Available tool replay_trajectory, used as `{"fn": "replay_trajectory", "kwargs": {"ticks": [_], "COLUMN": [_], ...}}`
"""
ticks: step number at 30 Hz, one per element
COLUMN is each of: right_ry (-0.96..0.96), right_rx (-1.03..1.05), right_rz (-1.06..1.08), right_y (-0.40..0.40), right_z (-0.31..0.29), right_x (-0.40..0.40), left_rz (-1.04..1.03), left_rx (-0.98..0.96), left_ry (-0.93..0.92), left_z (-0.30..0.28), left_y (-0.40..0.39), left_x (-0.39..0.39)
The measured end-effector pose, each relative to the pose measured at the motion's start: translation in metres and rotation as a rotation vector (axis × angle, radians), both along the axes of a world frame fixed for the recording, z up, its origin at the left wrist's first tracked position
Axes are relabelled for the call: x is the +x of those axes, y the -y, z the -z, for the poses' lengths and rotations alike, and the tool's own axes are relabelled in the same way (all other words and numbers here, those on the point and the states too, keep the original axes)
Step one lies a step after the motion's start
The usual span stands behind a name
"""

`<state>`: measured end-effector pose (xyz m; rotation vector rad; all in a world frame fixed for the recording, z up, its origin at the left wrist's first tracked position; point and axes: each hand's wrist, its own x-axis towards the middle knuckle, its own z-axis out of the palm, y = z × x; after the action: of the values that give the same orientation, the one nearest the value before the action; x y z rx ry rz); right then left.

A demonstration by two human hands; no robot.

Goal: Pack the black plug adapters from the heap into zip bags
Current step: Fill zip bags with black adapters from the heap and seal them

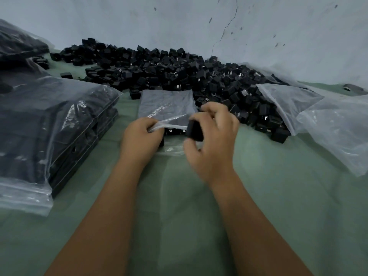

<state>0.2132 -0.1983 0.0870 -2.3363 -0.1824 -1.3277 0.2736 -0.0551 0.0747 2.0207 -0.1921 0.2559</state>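
A heap of black plug adapters [163, 66] lies along the far wall on the green table. In front of it rests a clear zip bag [166, 105], partly filled with adapters. My left hand [139, 138] pinches the upper lip of the bag's near mouth and lifts it. My right hand [214, 140] grips one black adapter [195, 131] right at that open mouth; the hand is blurred. A few adapters show inside the mouth between my hands.
Stacked filled zip bags [51, 124] stand at the left, with more behind at the far left [18, 46]. Loose clear plastic bags [326, 120] lie at the right, partly over the heap. The green table surface [189, 206] stretches toward me.
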Motion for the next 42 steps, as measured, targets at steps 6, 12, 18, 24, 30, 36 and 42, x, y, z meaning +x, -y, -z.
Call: {"fn": "replay_trajectory", "kwargs": {"ticks": [6,12,18,24,30,36,42], "right_ry": [-0.447,-0.455,-0.456,-0.485,-0.476,-0.188,-0.220], "right_rx": [-0.404,-0.230,-0.225,-0.240,-0.265,-0.060,0.365], "right_rz": [0.084,0.053,0.068,0.151,0.196,0.061,0.253], "right_y": [-0.010,0.002,0.007,-0.001,-0.003,0.001,0.059], "right_z": [0.018,0.019,0.022,0.021,0.025,0.015,0.018], "right_x": [0.007,0.009,0.016,0.028,0.030,0.023,0.035], "left_rz": [0.014,-0.019,-0.026,-0.006,-0.026,-0.080,-0.092], "left_rx": [-0.125,-0.015,0.022,0.071,0.165,0.322,0.335], "left_ry": [-0.060,-0.019,0.029,0.084,0.106,0.156,0.159], "left_z": [-0.002,0.004,0.008,0.010,0.007,0.004,0.003], "left_y": [-0.002,-0.002,-0.001,0.001,0.001,0.001,0.001], "left_x": [0.001,0.008,0.013,0.016,0.013,0.007,0.006]}}
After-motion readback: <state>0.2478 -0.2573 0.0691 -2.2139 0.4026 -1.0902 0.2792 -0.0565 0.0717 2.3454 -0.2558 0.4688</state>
